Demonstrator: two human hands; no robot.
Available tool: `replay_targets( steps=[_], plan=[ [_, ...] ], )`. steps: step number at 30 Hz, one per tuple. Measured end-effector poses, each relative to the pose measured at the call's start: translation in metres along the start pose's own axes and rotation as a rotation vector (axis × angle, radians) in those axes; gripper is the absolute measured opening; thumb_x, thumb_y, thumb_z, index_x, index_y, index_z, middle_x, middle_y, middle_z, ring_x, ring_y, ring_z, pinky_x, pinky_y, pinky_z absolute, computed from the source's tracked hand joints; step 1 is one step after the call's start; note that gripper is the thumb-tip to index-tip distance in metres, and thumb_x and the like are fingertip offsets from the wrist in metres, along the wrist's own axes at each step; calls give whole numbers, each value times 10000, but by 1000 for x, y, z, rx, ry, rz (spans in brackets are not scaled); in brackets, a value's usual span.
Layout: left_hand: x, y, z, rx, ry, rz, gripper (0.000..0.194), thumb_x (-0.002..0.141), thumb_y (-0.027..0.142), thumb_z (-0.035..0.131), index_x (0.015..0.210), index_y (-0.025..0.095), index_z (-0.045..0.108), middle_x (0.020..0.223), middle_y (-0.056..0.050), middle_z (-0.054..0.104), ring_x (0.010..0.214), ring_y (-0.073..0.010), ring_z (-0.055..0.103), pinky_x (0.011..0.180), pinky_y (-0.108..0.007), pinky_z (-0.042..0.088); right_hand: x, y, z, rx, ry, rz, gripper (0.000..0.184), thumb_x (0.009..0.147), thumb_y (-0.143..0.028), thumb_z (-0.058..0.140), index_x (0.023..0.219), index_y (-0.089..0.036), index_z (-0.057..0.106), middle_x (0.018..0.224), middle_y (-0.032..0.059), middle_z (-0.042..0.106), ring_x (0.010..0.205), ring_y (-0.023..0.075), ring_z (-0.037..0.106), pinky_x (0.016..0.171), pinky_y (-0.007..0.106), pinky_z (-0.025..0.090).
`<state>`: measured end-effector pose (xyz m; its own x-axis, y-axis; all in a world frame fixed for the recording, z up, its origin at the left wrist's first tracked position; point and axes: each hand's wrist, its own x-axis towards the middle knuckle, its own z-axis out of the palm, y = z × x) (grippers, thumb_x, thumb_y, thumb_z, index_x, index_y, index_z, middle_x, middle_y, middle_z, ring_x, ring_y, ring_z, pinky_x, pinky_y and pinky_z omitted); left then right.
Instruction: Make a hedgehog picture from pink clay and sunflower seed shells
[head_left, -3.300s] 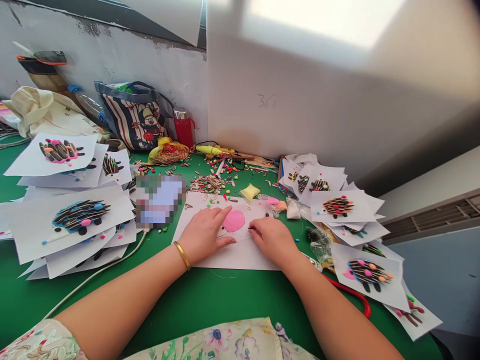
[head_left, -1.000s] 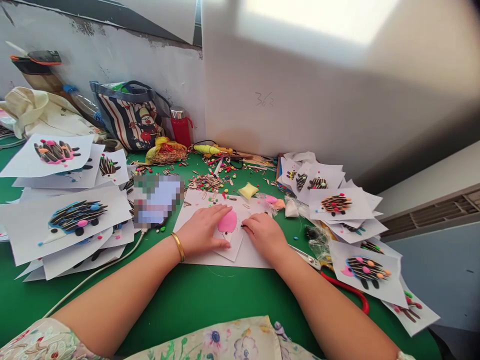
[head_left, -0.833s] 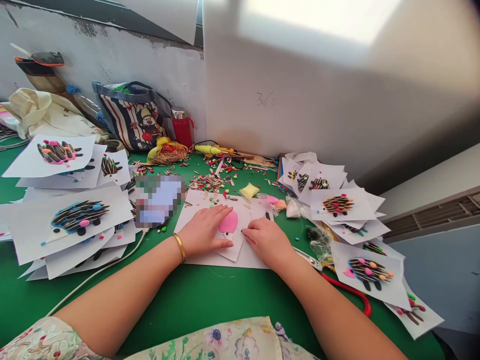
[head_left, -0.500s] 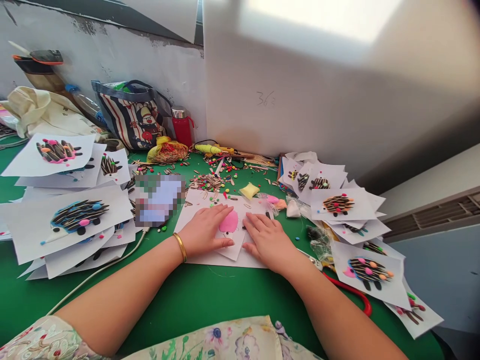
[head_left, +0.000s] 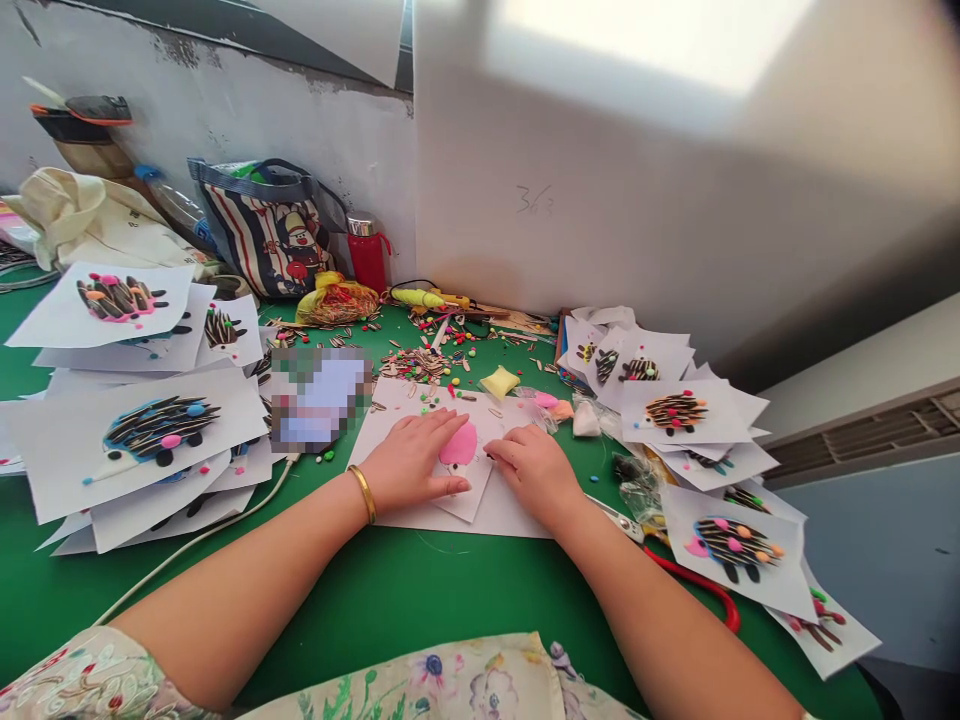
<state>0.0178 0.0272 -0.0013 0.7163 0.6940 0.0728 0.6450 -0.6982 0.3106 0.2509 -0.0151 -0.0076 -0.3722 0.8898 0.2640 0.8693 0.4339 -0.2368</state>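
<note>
A small white card (head_left: 469,503) lies aslant on a larger white sheet (head_left: 409,515), with a flat pink clay shape (head_left: 460,446) pressed on it. My left hand (head_left: 420,460) rests flat on the card's left side, fingers stretched out beside the pink shape and partly over its edge. At the card's right edge, my right hand (head_left: 536,475) has its fingers curled, thumb and forefinger drawn together. A tiny dark bit shows by those fingertips; whether it is held or lies on the paper I cannot make out.
Finished seed-and-clay hedgehog cards stand in piles at left (head_left: 150,440) and right (head_left: 739,540). Sunflower seeds and coloured clay balls (head_left: 420,365) are scattered behind the sheet. Red-handled scissors (head_left: 697,580) lie at right, a blurred phone (head_left: 319,400) with cable at left.
My right hand has gone from lying flat with fingers stretched to curled fingers pinched near the card's edge. My left hand has stayed in place.
</note>
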Motion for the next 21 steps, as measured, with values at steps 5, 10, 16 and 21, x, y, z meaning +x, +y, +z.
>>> replay_targets(
  steps=[5, 10, 16, 21],
  plan=[
    [0, 0, 0, -4, -3, -6, 861, 830, 698, 497, 1511, 226, 264, 1543, -113, 354, 1423, -307, 306, 1118, -479, 284, 3, 1, 8, 27, 55, -6, 172, 930, -202, 556, 986, -220, 718, 872, 56, 675, 867, 201, 551, 800, 310, 429],
    [0, 0, 1, -6, 4, -4, 850, 835, 683, 502, 1510, 222, 266, 1541, -117, 356, 1422, -304, 309, 1118, -475, 284, 1, -4, 1, 39, -35, 2, 164, 933, -246, 568, 974, -243, 727, 888, 44, 671, 875, 189, 548, 812, 308, 422],
    [0, -1, 1, -13, 13, -1, 855, 832, 692, 495, 1512, 230, 261, 1540, -114, 358, 1419, -311, 313, 1117, -477, 282, 3, -13, -7, 0, -122, 38, 127, 898, -317, 629, 949, -246, 721, 921, 38, 666, 891, 190, 572, 806, 307, 423],
    [0, -1, 1, -8, 9, -5, 842, 836, 659, 519, 1512, 232, 255, 1542, -110, 355, 1421, -304, 310, 1118, -467, 280, 2, -6, -2, 100, -40, 109, 155, 928, -194, 546, 1016, -204, 673, 972, 42, 684, 933, 170, 609, 835, 279, 455]
  ],
)
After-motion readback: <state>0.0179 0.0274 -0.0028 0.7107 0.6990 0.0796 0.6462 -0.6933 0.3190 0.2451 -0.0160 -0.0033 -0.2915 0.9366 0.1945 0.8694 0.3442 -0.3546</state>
